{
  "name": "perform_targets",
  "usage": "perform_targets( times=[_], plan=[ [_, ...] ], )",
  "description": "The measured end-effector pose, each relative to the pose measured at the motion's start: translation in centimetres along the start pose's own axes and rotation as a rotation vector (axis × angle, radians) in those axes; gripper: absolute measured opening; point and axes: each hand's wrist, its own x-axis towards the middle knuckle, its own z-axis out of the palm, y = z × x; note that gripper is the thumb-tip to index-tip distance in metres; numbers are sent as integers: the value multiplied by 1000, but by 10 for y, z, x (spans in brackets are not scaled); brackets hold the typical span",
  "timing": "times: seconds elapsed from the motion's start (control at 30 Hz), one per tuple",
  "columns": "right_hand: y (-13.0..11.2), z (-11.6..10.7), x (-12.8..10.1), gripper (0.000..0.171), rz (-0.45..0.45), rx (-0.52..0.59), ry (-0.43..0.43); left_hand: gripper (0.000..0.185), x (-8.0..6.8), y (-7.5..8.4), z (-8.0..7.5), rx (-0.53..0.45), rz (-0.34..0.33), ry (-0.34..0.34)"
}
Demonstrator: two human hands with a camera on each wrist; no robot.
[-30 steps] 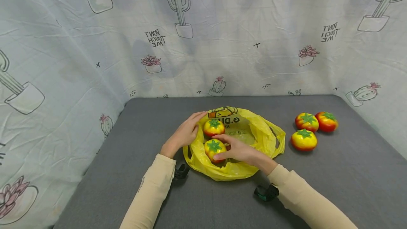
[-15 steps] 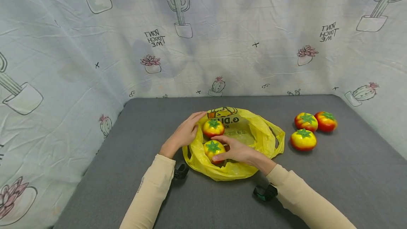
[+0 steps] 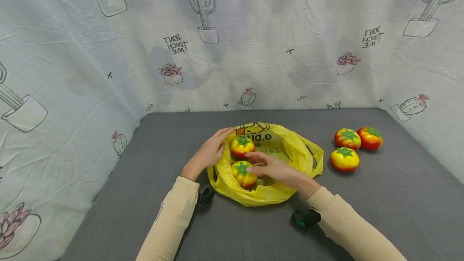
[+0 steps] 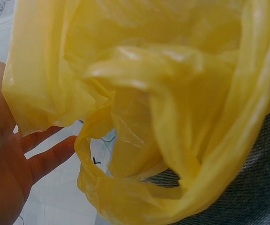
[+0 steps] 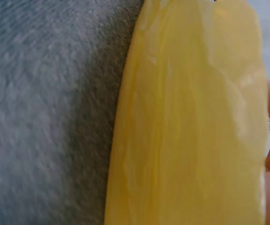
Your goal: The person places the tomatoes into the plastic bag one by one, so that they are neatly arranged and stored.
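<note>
A yellow plastic bag (image 3: 266,200) lies with its mouth spread wide on the grey table. Inside are two glossy toy tomatoes, yellow and red with green leafy tops: the far tomato (image 3: 242,148) and the near tomato (image 3: 243,174). My left hand (image 3: 208,152) rests against the bag's left rim, and the left wrist view shows fairly straight fingers (image 4: 55,157) partly behind the yellow film. Over the bag's opening is my right hand (image 3: 273,168), fingers spread, its thumb by the near tomato's right side. Bag film hides most of this hand in the right wrist view.
Three more toy tomatoes sit together on the right of the table: a back-left one (image 3: 347,138), a back-right one (image 3: 369,138) and a front one (image 3: 344,159). A white cactus-print cloth (image 3: 232,63) hangs behind the grey table (image 3: 163,140).
My right hand has loosened from the near tomato and drawn slightly right, leaving that tomato in the bag. My left hand stays at the rim.
</note>
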Motion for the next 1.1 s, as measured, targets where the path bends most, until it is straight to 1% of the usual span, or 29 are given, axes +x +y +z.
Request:
perform_targets(
  times=[0.27,0.5,0.73,0.87,0.97,1.1],
  plan=[
    [-3,-13,-7,61,-29,84,-8,54,0,0,1,3,-15,2],
    [-7,-28,-17,63,-58,212,-26,55,0,-1,2,7,-12,-6],
    [-7,-44,-26,62,-94,300,-17,55,1,-2,1,1,-12,-5],
    [-7,-53,-32,61,-112,324,31,55,1,-2,2,2,-12,-2],
    [-7,-60,-38,61,-129,335,87,55,0,-2,1,2,-7,-1],
    [-5,-68,-44,59,-163,411,155,55,1,-2,2,1,-4,-3]
  ],
)
